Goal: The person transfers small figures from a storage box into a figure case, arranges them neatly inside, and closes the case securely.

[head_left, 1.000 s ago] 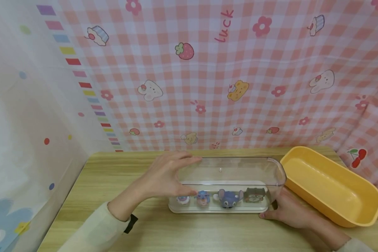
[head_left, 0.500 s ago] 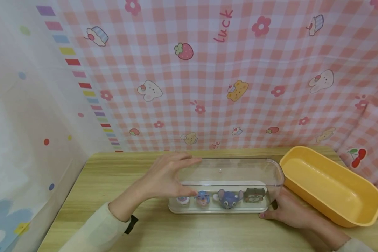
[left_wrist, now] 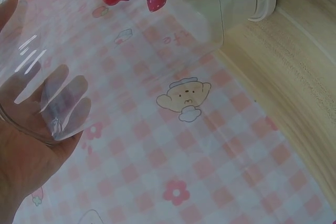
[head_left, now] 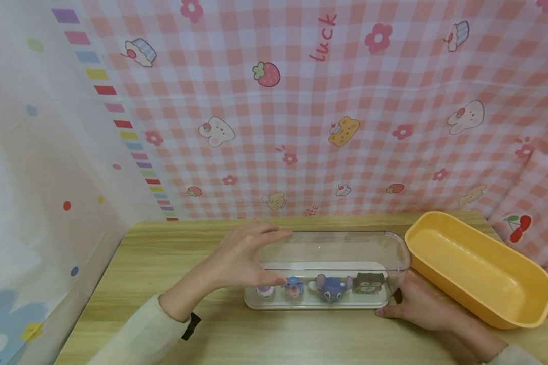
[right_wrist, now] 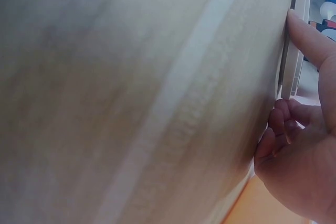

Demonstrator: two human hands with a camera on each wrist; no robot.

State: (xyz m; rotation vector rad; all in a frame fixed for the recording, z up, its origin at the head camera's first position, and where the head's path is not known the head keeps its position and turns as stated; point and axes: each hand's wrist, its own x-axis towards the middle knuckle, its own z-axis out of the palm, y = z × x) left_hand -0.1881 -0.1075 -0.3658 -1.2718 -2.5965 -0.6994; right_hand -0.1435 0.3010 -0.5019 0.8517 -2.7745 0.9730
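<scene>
A long clear plastic cover [head_left: 342, 248] stands over a white base [head_left: 319, 305] on the table. Under it sit several small figurines in a row, among them a big-eared blue one [head_left: 332, 288] and a dark owl-like one [head_left: 369, 283]. My left hand [head_left: 239, 258] grips the left end of the cover, thumb in front and fingers behind; the left wrist view shows these fingers [left_wrist: 68, 95] through the plastic. At the right end, my right hand [head_left: 422, 304] holds the base, its thumb [right_wrist: 310, 38] on the front edge. Some curled fingers show at the base's end in the right wrist view.
A yellow plastic basin [head_left: 479, 274] stands at the right, close beside the cover and right hand. Behind the wooden table [head_left: 164, 263] hangs a pink checked cloth [head_left: 255, 167]; a white dotted cloth [head_left: 50, 167] hangs at the left.
The clear cover has sunk slightly toward the base, and my left hand has come down a little with it. My right hand and the figurines stay in place.
</scene>
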